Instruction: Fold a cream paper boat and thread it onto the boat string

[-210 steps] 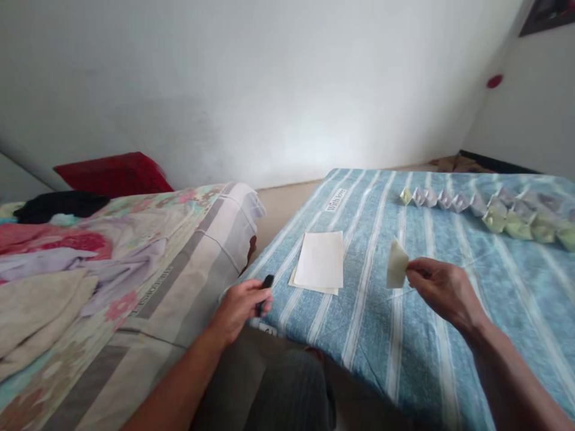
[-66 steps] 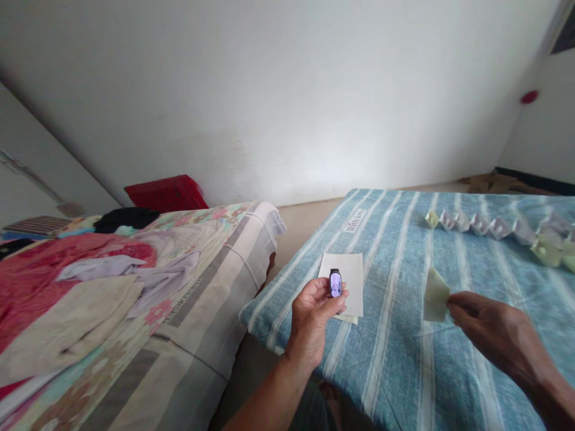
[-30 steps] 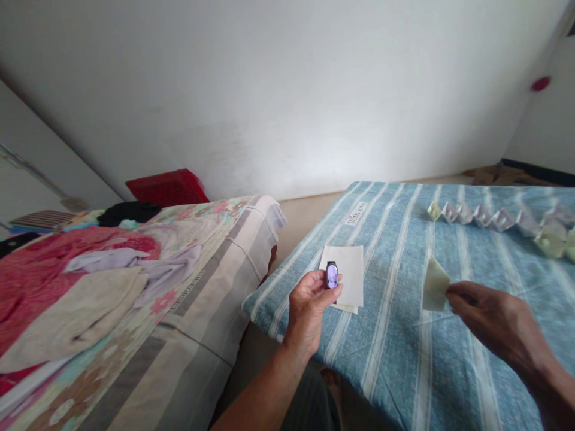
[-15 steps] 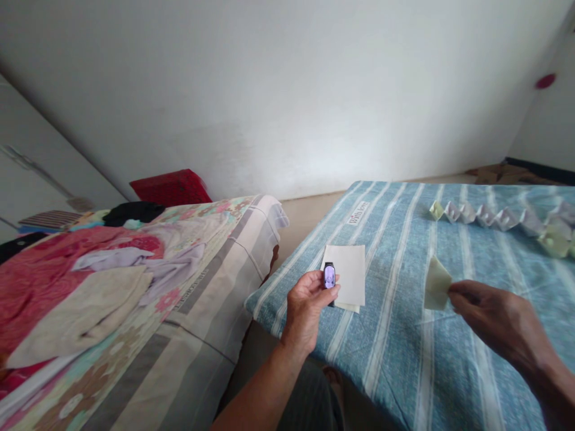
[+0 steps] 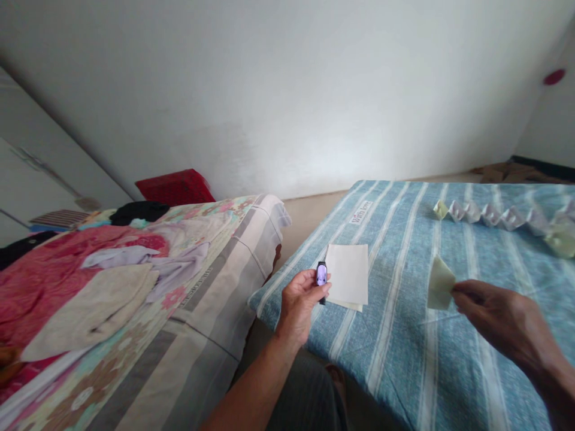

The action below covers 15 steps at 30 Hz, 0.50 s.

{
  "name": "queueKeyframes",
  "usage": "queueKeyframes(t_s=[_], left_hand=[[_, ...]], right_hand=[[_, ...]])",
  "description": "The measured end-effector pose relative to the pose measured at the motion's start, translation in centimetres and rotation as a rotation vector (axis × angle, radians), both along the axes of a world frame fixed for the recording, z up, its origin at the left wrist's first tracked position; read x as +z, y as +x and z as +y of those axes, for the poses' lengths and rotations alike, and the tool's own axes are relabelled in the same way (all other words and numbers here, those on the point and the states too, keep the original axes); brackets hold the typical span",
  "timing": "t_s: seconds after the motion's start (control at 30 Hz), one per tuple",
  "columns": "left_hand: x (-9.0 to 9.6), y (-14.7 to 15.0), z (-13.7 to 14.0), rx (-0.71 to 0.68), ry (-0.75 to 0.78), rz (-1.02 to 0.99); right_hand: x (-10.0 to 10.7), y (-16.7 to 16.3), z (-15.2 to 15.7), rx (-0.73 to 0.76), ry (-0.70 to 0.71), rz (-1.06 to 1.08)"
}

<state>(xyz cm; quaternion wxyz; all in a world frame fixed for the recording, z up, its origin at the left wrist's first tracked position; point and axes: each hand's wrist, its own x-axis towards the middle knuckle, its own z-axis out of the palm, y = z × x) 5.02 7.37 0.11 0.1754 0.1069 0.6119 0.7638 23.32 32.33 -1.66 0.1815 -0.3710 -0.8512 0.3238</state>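
Observation:
My left hand pinches a small smart band with a lit purple screen and a dark strap. It is held over the left edge of a stack of white and pale yellow paper sheets. My right hand grips the corner of a folded pale yellow piece of paper between thumb and fingers, above the blue striped bedspread. Several folded paper boats, white and yellow, stand in a row farther back on the right; some are blurred.
On the left, another bed carries pink cloth, a beige folded cloth and other garments. A red box-like object stands by the wall. A narrow gap of floor separates the two beds.
My left hand has moved slightly left with the smart band, uncovering more of the paper stack. The right hand still holds the folded paper; the view has shifted a little.

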Motion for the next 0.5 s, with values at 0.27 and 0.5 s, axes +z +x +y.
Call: queueKeyframes(t_s=[0.27, 0.5], left_hand=[[-0.2, -0.7, -0.5, 0.025, -0.012, -0.015], [-1.4, -2.5, -1.0, 0.01, -0.121, -0.023]], right_hand=[[-0.1, 0.1, 0.0, 0.023, 0.031, 0.006], [-0.2, 0.1, 0.0, 0.036, 0.046, 0.044]])
